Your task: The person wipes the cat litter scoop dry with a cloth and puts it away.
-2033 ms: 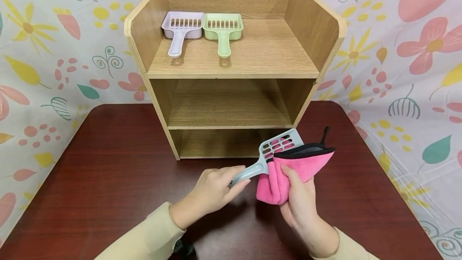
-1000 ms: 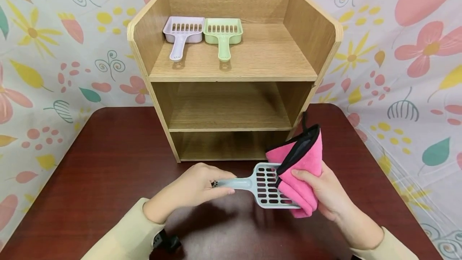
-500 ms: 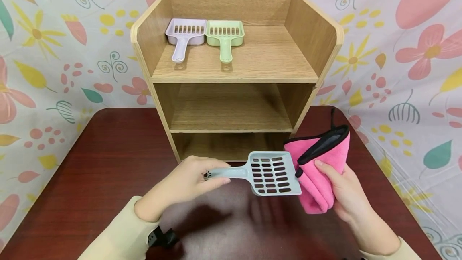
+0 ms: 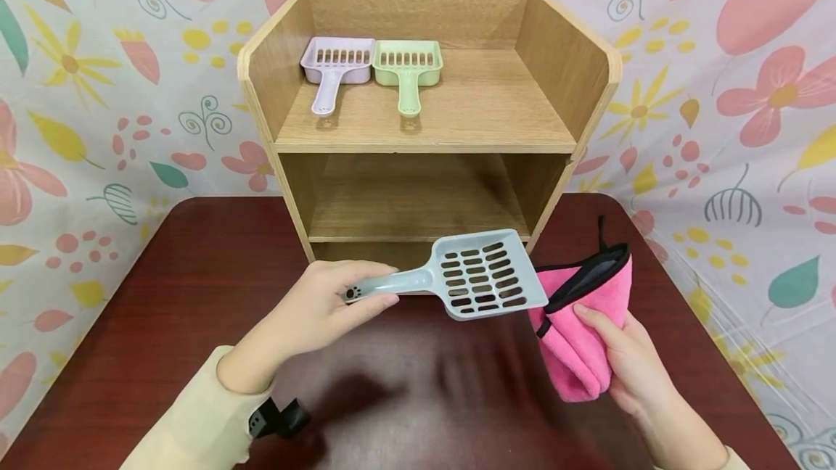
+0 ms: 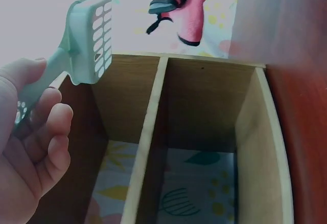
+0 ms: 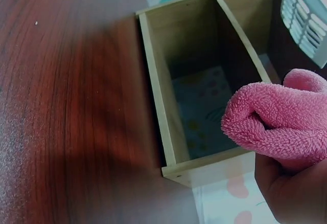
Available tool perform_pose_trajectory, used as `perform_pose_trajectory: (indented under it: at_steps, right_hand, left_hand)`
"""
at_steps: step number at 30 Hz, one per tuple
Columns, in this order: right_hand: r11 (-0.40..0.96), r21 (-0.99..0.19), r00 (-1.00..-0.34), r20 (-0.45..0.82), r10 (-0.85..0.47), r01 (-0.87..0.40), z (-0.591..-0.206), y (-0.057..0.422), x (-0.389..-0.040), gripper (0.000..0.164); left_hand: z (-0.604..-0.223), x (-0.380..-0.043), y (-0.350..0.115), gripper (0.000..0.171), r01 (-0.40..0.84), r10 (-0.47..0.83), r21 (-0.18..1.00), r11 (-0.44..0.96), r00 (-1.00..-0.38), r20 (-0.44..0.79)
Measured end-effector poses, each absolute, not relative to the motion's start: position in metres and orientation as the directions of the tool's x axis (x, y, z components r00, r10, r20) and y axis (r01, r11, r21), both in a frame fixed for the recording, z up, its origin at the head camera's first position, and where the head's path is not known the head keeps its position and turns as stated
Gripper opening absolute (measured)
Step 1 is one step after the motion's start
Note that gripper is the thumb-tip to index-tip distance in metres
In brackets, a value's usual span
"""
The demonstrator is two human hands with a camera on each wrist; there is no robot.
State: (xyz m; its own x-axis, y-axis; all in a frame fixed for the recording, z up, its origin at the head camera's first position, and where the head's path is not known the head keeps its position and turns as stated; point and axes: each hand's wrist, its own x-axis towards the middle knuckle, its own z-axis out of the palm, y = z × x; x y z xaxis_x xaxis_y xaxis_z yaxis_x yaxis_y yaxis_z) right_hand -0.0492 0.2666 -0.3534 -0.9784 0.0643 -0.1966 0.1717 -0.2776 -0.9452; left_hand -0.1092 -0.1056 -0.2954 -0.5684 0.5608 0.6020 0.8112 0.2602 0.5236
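My left hand (image 4: 333, 303) pinches the handle of a pale blue slotted litter scoop (image 4: 480, 274) between thumb and fingers. The scoop is raised over the table, its slotted head pointing right. In my right hand (image 4: 620, 361) is a folded pink cloth (image 4: 578, 354) with black edging and a black loop; the thumb lies on its front. The scoop's right corner overlaps the cloth's edge in the head view. Seen from the right wrist, the bunched cloth (image 6: 286, 116) hides most of the fingers. The left wrist view shows the scoop (image 5: 89, 40) side-on, fingers curled under its handle.
A wooden shelf unit (image 4: 424, 149) stands at the back of the dark red table (image 4: 215, 296). On its top level a lilac scoop (image 4: 329, 82) and a green scoop (image 4: 408, 82) sit side by side at the left. Patterned fabric (image 4: 731, 129) hangs behind and beside it.
The cloth has come off the scoop's slotted head and moved right. The left hand has shifted left, then slightly up, with the scoop, whose head has turned to show its slotted face.
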Motion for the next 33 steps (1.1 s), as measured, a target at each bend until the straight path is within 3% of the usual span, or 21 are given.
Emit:
perform_pose_trajectory:
  at_steps: [6, 11, 16, 25, 33]
  right_hand:
    - [-0.296, -0.941, -0.980, -0.189, 0.061, 0.163, -0.356, 0.270, -0.049, 0.013]
    - [-0.295, -0.942, -0.981, -0.185, 0.053, 0.162, -0.357, 0.269, -0.051, 0.013]
    - [-0.289, -0.944, -0.982, -0.181, 0.056, 0.158, -0.360, 0.267, -0.052, 0.013]
    - [-0.304, -0.937, -0.979, -0.196, 0.050, 0.172, -0.360, 0.264, -0.053, 0.013]
    - [-0.295, -0.938, -0.976, -0.210, 0.058, 0.185, -0.359, 0.262, -0.053, 0.013]
  left_hand:
    - [-0.279, -0.114, -0.103, 0.022, 0.866, 0.537, 0.428, 0.260, -0.498, 0.681]
    - [-0.261, -0.117, -0.098, 0.041, 0.913, 0.507, 0.295, 0.281, -0.402, 0.763]
    - [-0.245, -0.116, -0.093, 0.049, 0.922, 0.469, 0.182, 0.342, -0.336, 0.817]
    - [-0.221, -0.123, -0.084, 0.050, 0.885, 0.390, 0.086, 0.457, -0.286, 0.875]
    - [-0.211, -0.133, -0.074, 0.028, 0.812, 0.391, 0.001, 0.583, -0.282, 0.876]
